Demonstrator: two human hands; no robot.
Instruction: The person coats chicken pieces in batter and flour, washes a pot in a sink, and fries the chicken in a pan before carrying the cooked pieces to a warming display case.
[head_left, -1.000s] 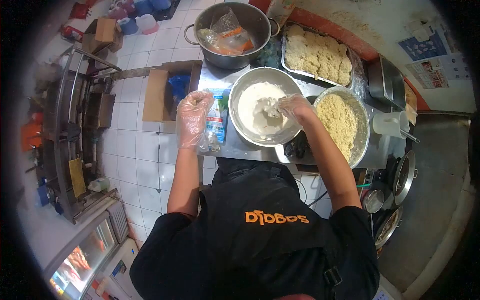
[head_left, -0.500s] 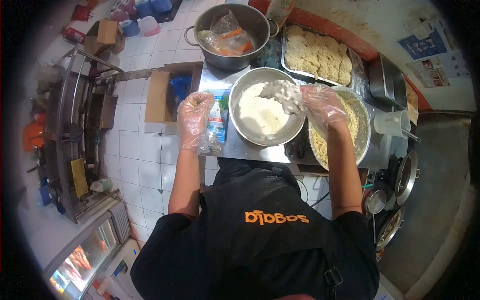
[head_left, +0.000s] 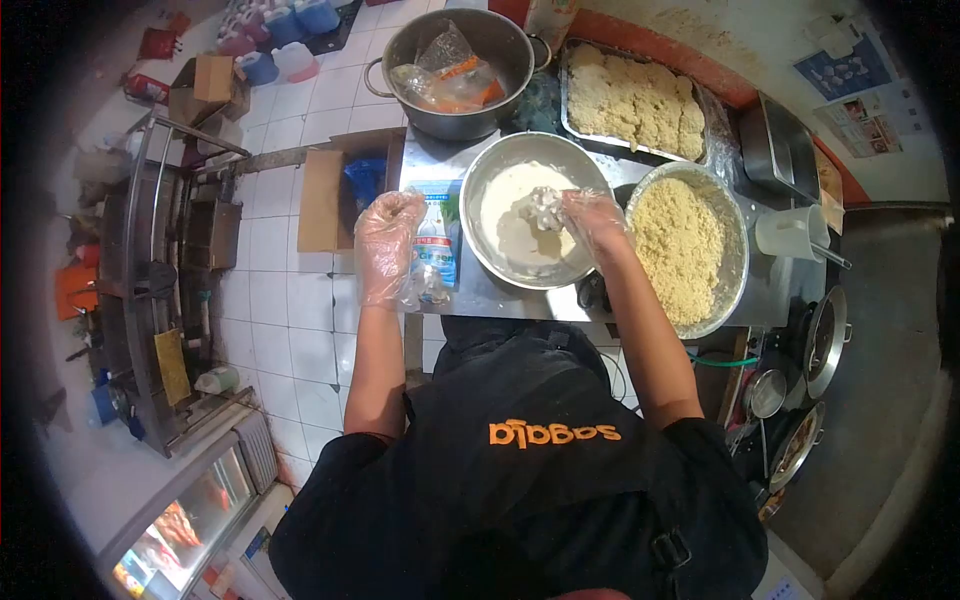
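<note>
My right hand, in a clear plastic glove, is over the metal bowl of white batter. Its fingers are bunched and thickly coated in lumpy batter, which hides anything between them. My left hand, also gloved, is held closed above the table's left edge, with nothing visible in it. Beside it lies a blue and white packet. To the right of the batter stands a large basin of pale yellow crumbly coating.
A tray of crumb-coated pieces lies at the back. A big pot holding plastic bags stands back left. On the right are a white jug, a deep metal pan and several woks. A cardboard box is left of the table.
My right hand has moved left and slightly down from between the bowl and basin to over the batter, its coated fingers drawing together. My left hand has hardly moved.
</note>
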